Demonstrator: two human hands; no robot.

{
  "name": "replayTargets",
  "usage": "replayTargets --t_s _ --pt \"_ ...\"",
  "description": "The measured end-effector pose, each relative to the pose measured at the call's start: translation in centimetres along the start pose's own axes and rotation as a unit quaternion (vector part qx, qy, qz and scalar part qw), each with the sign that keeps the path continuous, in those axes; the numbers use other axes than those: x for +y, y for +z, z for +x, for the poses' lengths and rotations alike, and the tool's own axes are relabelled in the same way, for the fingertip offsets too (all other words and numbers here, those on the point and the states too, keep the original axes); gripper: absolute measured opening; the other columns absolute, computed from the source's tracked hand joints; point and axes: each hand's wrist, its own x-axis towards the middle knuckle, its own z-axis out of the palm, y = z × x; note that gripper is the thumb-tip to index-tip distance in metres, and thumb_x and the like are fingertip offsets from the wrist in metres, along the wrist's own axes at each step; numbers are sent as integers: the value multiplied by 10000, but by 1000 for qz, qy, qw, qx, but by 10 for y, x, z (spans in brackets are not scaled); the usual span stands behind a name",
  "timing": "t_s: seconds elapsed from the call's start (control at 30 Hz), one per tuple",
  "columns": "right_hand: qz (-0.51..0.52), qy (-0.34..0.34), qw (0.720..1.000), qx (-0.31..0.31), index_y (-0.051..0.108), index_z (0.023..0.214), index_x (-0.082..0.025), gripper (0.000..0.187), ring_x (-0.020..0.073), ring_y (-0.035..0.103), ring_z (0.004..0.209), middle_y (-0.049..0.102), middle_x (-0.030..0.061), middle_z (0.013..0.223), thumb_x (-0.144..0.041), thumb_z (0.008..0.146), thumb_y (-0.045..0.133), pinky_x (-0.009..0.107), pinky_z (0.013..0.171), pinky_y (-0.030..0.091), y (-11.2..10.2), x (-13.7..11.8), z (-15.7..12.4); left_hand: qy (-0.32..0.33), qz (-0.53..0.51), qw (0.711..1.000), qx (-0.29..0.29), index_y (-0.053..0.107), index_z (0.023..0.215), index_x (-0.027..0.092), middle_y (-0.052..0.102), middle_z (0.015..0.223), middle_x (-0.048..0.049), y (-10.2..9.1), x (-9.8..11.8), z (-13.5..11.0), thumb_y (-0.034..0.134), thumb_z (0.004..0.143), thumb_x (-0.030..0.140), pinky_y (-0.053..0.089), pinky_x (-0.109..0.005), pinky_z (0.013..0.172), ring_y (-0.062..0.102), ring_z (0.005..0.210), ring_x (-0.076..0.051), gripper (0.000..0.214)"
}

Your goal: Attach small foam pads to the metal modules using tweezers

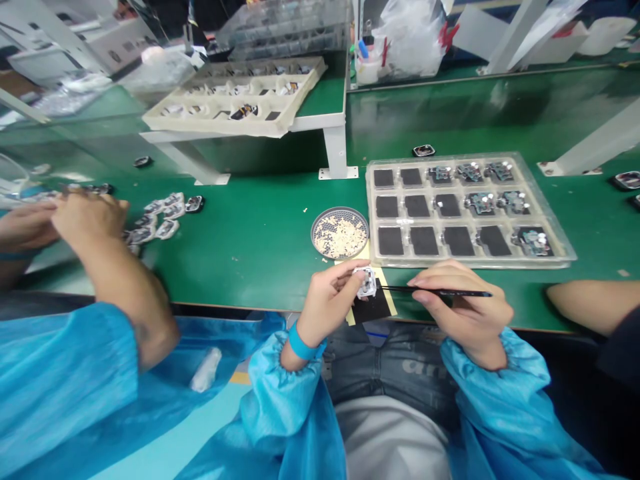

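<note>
Between the fingers and thumb of my left hand (330,297) is a small white plastic housing (367,281), its open side facing up. My right hand (463,303) grips a pair of black tweezers (450,292), whose tips point left and reach the housing's right edge. Whether the tips hold anything is too small to tell. Under the housing, a black pad (373,307) with pale yellow borders lies at the bench edge. Just behind it stands a round grey dish (314,235) with many tiny cream-coloured pieces in it.
A clear tray (473,267) with foam pads and several circuit boards sits right of the dish. A co-worker's hands (87,213) work at the left near several white housings (167,207). Another person's arm (595,303) rests at the right. A raised shelf holds another tray (215,123).
</note>
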Motion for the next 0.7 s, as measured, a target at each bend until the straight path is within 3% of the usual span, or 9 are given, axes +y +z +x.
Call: replayTargets --t_s 0.23,0.37,0.6,0.7 --pt "2 15 1000 -10 753 1002 -249 246 210 730 814 772 40 882 -123 797 804 378 724 593 1 0 -2 10 36 999 6 780 1210 199 713 741 -23 -3 0 -2 663 944 411 458 -214 534 529 531 -105 360" --pt "31 37 998 -29 760 999 -239 252 203 730 860 771 40 915 -82 804 789 367 763 593 0 1 -2 21 48 999 0 764 1249 216 746 835 -31 -5 -2 -1 633 965 403 478 -213 572 550 556 -102 364" --pt "144 193 969 -64 695 919 -187 20 155 739 930 757 47 948 -174 915 709 294 874 605 -3 7 -5 8 27 1000 -8 774 1228 214 743 858 -36 -9 -1 -1 652 949 425 470 -194 544 528 556 -86 371" --pt "171 242 951 -85 662 903 -169 114 146 734 890 749 56 921 -266 924 719 260 801 604 -3 7 -6 12 3 1000 -13 779 1209 196 753 912 -53 -11 -1 -1 668 937 424 487 -196 558 538 570 -84 373"
